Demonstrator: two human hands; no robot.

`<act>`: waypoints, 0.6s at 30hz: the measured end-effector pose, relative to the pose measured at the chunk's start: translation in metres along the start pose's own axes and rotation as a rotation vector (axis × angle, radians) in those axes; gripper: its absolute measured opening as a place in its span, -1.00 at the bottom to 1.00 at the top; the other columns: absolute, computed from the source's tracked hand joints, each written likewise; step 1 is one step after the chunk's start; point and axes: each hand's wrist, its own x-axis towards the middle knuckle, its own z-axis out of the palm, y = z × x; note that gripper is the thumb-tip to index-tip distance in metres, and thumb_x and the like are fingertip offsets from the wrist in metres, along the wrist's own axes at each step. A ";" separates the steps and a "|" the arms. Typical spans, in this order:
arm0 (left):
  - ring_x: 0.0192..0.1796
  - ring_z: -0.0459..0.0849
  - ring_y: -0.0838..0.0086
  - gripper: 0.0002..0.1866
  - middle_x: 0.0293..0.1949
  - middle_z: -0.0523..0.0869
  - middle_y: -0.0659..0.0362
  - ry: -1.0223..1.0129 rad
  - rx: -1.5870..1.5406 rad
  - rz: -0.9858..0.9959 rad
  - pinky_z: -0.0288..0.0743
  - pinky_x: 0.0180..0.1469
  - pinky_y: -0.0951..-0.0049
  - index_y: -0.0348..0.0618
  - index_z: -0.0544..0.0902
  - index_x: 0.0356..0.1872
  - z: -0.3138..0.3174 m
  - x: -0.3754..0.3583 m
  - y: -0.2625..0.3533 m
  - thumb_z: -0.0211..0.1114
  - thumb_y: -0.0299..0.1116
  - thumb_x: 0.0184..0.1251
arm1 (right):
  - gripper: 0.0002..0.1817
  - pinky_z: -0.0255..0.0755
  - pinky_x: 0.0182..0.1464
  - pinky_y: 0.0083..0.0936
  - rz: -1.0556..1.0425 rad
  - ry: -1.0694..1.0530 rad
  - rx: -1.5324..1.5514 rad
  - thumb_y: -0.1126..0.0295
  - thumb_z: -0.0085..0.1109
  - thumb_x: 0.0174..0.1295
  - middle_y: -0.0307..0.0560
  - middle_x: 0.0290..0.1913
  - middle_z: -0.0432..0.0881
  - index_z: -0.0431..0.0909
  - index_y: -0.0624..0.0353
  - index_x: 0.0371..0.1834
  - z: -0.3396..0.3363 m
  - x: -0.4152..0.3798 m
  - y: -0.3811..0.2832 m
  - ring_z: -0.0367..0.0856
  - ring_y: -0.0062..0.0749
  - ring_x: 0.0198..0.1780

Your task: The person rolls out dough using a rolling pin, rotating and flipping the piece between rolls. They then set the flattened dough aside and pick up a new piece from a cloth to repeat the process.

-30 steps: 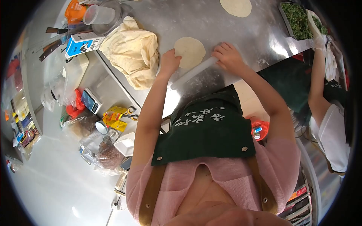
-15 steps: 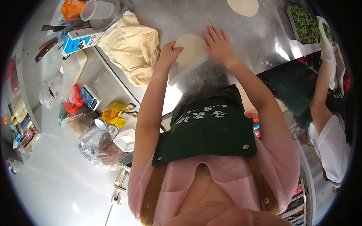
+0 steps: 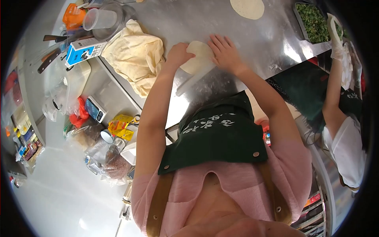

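Observation:
A round, flat, pale dough disc (image 3: 198, 59) lies on the metal table (image 3: 181, 21) between my two hands. My left hand (image 3: 181, 55) pinches its left edge, the thumb on top of the dough. My right hand (image 3: 226, 54) lies flat with fingers spread, palm down, its thumb side along the disc's right edge. Under my right hand's heel, a pale translucent rolling pin (image 3: 189, 83) slants down to the left near the table's front edge. Farther back lies a second dough disc (image 3: 248, 7).
A cream cloth (image 3: 136, 55) lies bunched at the left, beside a blue and white carton (image 3: 83, 51), a plastic tub (image 3: 98, 19) and knives (image 3: 50, 60). At the right stand a tray of chopped greens (image 3: 314, 23) and a co-worker with a gloved hand (image 3: 336, 39).
The whole view has shifted slightly. My right hand has shifted a little toward the left over the dough's edge. My left hand still grips the dough.

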 end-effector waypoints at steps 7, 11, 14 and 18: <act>-0.18 0.68 0.06 -0.75 -0.28 0.73 -0.05 0.150 0.221 0.083 0.51 -0.11 0.09 -0.22 0.70 -0.25 0.004 -0.067 0.046 0.34 -0.27 0.13 | -0.53 0.09 0.45 -0.09 -0.178 -0.023 0.164 0.29 0.46 -0.14 -0.12 0.15 0.48 0.56 0.06 -0.09 -0.020 -0.064 0.020 0.35 -0.22 0.30; -0.18 0.68 0.02 -0.76 -0.31 0.72 -0.07 0.131 -0.199 -0.024 0.53 -0.13 0.16 -0.24 0.69 -0.19 -0.013 -0.080 0.028 0.32 -0.34 0.14 | -0.59 0.16 0.41 -0.14 -0.167 -0.054 0.214 0.33 0.47 -0.17 -0.22 -0.02 0.53 0.57 0.04 -0.18 -0.034 -0.069 0.019 0.43 -0.27 0.17; -0.19 0.68 -0.02 -0.73 -0.31 0.72 -0.09 0.131 -0.178 -0.072 0.52 -0.12 0.17 -0.24 0.69 -0.16 0.012 -0.058 -0.015 0.33 -0.35 0.13 | -0.60 0.20 0.39 -0.17 -0.216 -0.019 0.229 0.36 0.43 -0.19 -0.22 -0.07 0.54 0.57 0.04 -0.20 -0.046 -0.053 0.014 0.44 -0.26 0.13; -0.20 0.69 0.01 -0.71 -0.30 0.72 -0.12 0.153 -0.102 -0.049 0.52 -0.11 0.20 -0.23 0.69 -0.13 0.013 -0.048 -0.020 0.33 -0.36 0.11 | -0.62 0.19 0.39 -0.18 -0.287 -0.050 0.164 0.37 0.39 -0.10 -0.19 -0.04 0.51 0.56 0.04 -0.15 -0.041 -0.015 0.012 0.42 -0.21 0.15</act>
